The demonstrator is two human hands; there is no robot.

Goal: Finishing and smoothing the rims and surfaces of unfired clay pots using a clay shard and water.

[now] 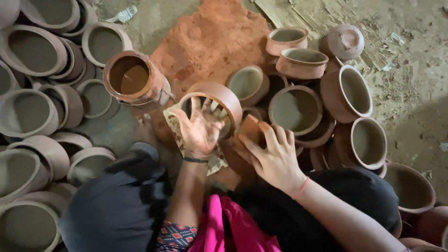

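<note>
Two hands are working here, and both are on one pot (223, 95). You're reaching your left hand (199, 128) over its rim with the fingers (211, 107) spread apart and dipping into the mouth, pressing a patterned rag (175, 128) against the near wall. Your right hand (275, 158) is sitting just beside it, fingers together and laid flat against the pot's right side, not clamping anything. The pot is lying tilted in front of your knees, mouth facing up toward you.

One jar (133, 77) of brown liquid is standing just left of it, and one heap of red powder (212, 39) is lying behind. Roughly ten grey pots (30, 49) are stacking up on your left and about nine reddish ones (354, 91) on your right; several are getting cut off by the frame edges, so that count's loose. Your left palm is hiding the pot's inside, and motion blur is making your left fingertips hard to make out.
</note>
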